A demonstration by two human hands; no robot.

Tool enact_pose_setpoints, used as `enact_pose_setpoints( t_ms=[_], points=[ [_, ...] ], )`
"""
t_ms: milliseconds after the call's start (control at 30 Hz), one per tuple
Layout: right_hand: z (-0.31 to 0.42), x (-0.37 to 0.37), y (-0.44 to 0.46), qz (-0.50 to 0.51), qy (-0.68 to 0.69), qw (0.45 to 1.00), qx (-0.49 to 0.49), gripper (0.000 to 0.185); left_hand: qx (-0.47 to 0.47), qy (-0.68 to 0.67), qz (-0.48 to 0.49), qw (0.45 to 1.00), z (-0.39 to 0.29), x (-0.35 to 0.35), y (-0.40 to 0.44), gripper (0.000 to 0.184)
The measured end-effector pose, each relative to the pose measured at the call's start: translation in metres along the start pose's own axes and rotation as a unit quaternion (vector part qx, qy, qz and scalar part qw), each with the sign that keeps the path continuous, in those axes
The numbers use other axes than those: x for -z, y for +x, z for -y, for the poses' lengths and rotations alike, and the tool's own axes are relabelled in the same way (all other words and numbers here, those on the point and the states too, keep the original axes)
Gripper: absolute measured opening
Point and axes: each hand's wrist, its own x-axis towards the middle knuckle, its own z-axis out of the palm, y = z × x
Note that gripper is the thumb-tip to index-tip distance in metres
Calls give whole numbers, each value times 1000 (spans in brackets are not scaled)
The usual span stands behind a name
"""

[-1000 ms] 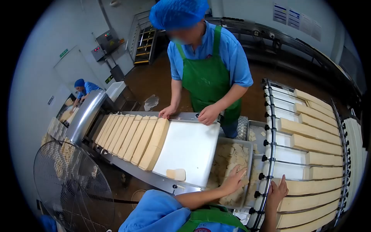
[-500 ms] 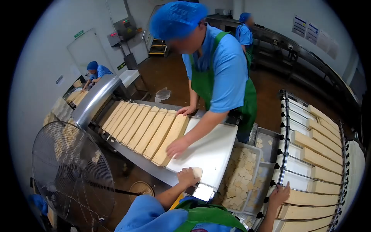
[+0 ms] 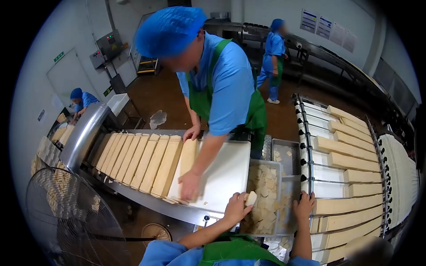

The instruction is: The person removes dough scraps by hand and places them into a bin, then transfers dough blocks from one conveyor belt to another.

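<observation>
My left hand is closed on a small pale slice, near the right corner of the white board and beside the bin of scraps. On the left edge of the right-hand rack rests my right hand, fingers apart, with nothing visible in it. Long pale blocks lie across that rack. A co-worker opposite has both hands on a long pale block at the end of a row of similar blocks.
A large fan stands at the lower left. Grey trays sit between the bin and the rack. One person walks at the back, and another bends over at the far left. A blurred round shape shows at the lower right.
My left hand has gone from the bin to the board, picked up the slice and moved back right. The co-worker has pulled the end block away from the row. A walking person has appeared.
</observation>
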Motion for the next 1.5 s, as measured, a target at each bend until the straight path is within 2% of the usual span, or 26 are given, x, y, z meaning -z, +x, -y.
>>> enact_pose_setpoints(
  t_ms=[33, 100, 167, 233, 267, 367, 400, 433, 500, 533, 700, 767, 800, 833, 900, 933, 967, 1033, 1067, 1133, 1167, 1233, 1333, 1500],
  points=[
    [1, 0, 1, -7, 4, 1000, 1, 59, 0, 1, 0, 1000, -7, 9, 2, 50],
    [-1, -2, 2, -11, 12, 1000, 0, 58, -95, -60, -46, 993, -19, 23, 7, 51],
    [-1, -4, 2, -19, 20, 1000, -5, 57, -120, -61, -75, 988, -31, 40, 8, 50],
    [-2, -3, 2, -17, 31, 999, 0, 55, -120, -171, -100, 973, -42, 53, 9, 46],
    [-2, -2, 1, -19, 31, 999, -4, 55, -181, -93, -162, 966, -50, 65, 10, 45],
    [1, 0, 2, -22, 36, 999, 0, 55, -202, -152, -202, 946, -70, 85, -2, 44],
    [3, 1, 1, -19, 37, 999, -5, 54, -243, -134, -220, 935, -72, 91, -3, 50],
    [4, 2, 1, -17, 38, 999, -10, 54, -246, -133, -219, 935, -71, 92, -4, 50],
    [5, 2, 0, -25, 39, 999, -7, 54, -286, -203, -240, 905, -68, 92, -10, 60],
    [5, 1, -1, -32, 38, 999, -2, 54, -297, -195, -241, 903, -67, 94, -13, 69],
    [6, 2, 0, -50, 41, 998, 6, 50, -328, -245, -237, 881, -65, 101, -17, 73],
    [5, 2, -3, -64, 52, 997, 6, 49, -334, -198, -242, 889, -58, 99, -14, 76],
    [5, 0, -1, -75, 44, 996, 7, 47, -334, -210, -236, 888, -52, 94, -12, 67],
    [6, -2, -1, -85, 37, 996, 6, 46, -342, -212, -229, 887, -47, 88, -11, 67],
    [5, -3, 0, -94, 37, 995, -3, 45, -208, -190, -99, 954, -44, 82, -9, 43],
    [5, -3, 1, -93, 39, 995, 6, 45, -69, -175, 71, 980, -43, 86, -12, 32],
    [5, -3, -2, -91, 40, 995, 12, 46, -43, -151, 185, 970, -31, 78, -15, 29],
    [7, -5, -2, -102, 33, 994, -12, 45, -237, -94, 211, 943, 1, 56, -24, 27],
    [6, -7, -2, -102, 35, 994, -3, 44, -250, -90, 228, 937, -1, 56, -26, 27],
    [6, -9, -2, -104, 35, 994, -12, 44, -168, -103, 298, 934, -10, 59, -31, 25],
    [7, -9, -3, -107, 39, 993, -9, 43, -175, -101, 311, 929, -9, 57, -31, 25],
    [9, -6, -3, -112, 43, 993, -16, 42, -171, -97, 269, 943, -9, 55, -28, 24],
    [13, 0, -3, -79, 65, 994, -31, 43, -150, -77, 264, 950, -14, 60, -24, 24],
    [15, 0, -2, -79, 54, 995, -31, 42, -139, -84, 260, 952, -7, 60, -23, 25]
  ],
)
